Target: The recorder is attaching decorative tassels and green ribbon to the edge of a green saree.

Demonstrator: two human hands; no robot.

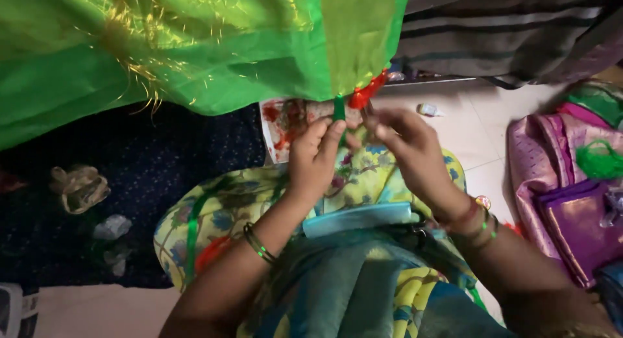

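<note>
Pinching a green tassel point(339, 108) at the green cloth's point(195, 46) hanging edge just above, the left hand point(315, 159) steadies it while the right hand's point(409, 150) fingertips grip red thread point(366, 91) beside it.

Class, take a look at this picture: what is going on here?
A person sitting on the floor works at the edge of a green cloth that hangs above their lap. The left hand pinches a small green tassel at the hem, and the right hand meets it there, fingers close beside a red tassel. A bunch of green thread lies on folded purple cloth to the right. Whether a needle is in use is too small to tell.
</note>
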